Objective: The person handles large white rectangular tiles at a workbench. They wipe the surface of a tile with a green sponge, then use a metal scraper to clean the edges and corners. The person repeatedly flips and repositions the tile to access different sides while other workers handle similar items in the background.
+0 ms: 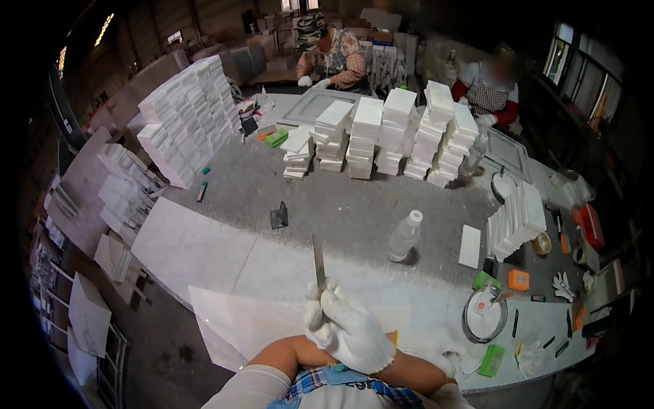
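Note:
My right hand, in a white knitted glove, is raised in front of my body. Its fingers are closed around the lower end of a thin, narrow metal strip that stands nearly upright; whether it is a blade or another flat tool I cannot make out. My left forearm crosses behind the right hand, which hides most of my left hand and its fingers. Below them lies a white marble-like slab along the near table edge. A capped clear plastic bottle stands farther off, and a small dark piece lies left of it.
Stacks of white tiles line the far side; a larger stack stands left. On the right are a leaning tile row, a round pan, a green box and loose gloves. Two people work across the table.

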Tool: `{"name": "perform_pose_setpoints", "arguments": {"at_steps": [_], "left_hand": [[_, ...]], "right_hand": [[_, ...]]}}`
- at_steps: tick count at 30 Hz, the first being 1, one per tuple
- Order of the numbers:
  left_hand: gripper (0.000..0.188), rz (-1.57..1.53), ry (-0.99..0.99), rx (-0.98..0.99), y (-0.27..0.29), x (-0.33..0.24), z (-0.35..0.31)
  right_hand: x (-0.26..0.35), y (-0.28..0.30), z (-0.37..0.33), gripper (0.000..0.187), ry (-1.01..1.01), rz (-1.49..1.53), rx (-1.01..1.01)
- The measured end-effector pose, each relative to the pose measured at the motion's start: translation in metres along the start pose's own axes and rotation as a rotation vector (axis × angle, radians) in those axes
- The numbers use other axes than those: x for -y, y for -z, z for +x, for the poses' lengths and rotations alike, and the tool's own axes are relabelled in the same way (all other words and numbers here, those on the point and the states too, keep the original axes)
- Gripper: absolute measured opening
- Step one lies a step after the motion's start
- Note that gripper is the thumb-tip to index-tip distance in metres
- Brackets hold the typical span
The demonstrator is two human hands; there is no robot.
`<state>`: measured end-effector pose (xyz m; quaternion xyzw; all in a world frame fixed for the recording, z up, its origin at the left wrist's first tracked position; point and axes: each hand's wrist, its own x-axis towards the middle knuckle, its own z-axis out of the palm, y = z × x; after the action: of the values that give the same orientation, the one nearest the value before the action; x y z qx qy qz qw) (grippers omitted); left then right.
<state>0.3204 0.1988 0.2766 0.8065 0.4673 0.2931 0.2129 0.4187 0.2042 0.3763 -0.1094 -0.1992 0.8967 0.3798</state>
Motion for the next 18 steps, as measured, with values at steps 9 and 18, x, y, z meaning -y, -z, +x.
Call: {"name": "perform_pose_setpoints", "arguments": {"at_steps": [9,18], "left_hand": [[0.025,-0.312,-0.491,0.305,-0.038,-0.074,0.031],[0.037,0.142,-0.078,-0.179,0.001,-0.001,0.022]], "right_hand": [[0.084,0.012,-0.061,0.025,0.161,-0.624,-0.292],[0.126,0.111,-0.09,0.025,0.169,-1.372,-0.734]]}}
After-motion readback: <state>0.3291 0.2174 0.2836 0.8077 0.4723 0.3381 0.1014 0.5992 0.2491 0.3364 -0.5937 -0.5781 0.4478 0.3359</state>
